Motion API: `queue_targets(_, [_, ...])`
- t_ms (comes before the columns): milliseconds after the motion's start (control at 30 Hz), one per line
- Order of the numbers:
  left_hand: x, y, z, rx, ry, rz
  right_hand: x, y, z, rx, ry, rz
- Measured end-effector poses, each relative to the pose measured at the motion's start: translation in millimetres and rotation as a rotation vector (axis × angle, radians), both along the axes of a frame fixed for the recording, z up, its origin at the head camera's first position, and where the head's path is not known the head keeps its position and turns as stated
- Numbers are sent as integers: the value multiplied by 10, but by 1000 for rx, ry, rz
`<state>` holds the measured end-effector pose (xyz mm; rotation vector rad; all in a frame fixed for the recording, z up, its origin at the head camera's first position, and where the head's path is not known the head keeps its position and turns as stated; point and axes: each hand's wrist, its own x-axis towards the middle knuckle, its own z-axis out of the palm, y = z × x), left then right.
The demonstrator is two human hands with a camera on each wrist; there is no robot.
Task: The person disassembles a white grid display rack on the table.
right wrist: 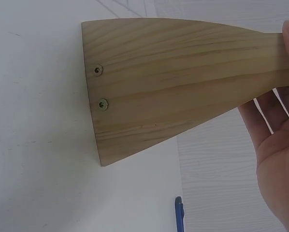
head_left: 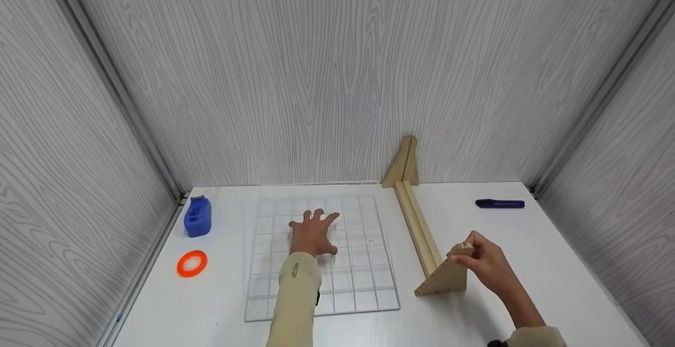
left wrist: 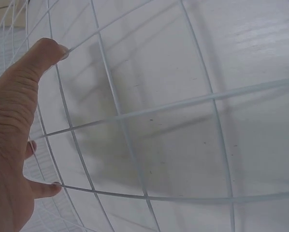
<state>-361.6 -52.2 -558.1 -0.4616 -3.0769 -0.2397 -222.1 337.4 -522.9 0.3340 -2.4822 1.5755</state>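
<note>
A white wire grid panel (head_left: 364, 311) lies on the table in front of me. My left hand (head_left: 312, 235) is over its middle with the fingers spread wide; in the left wrist view the thumb and fingertips meet the wires (left wrist: 173, 105). To the right stands a wooden stand with a long grooved rail (head_left: 416, 223) between two tapered end boards. My right hand (head_left: 490, 265) pinches the narrow top of its near end board (head_left: 448, 278). The right wrist view shows that board's face (right wrist: 183, 72) with two screws near its wide base.
A blue tape dispenser (head_left: 198, 218) and an orange tape roll (head_left: 180, 266) sit at the left of the white table. A dark blue utility knife (head_left: 500, 204) lies at the back right. Wood-grain panels (head_left: 316, 73) enclose the back and both sides.
</note>
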Motion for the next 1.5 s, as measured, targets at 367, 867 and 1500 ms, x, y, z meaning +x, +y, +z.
queue_targets(367, [-24,49,-47,-25,-26,-7,3,-9,10,28,-7,-30])
queue_targets(867, [-72,94,-92,-17,-31,-21,-80,-136,-111,-17,52,-34])
queue_targets(1500, [-57,26,-134,-8,-88,-21,-91,-239,-187,21,102,-100])
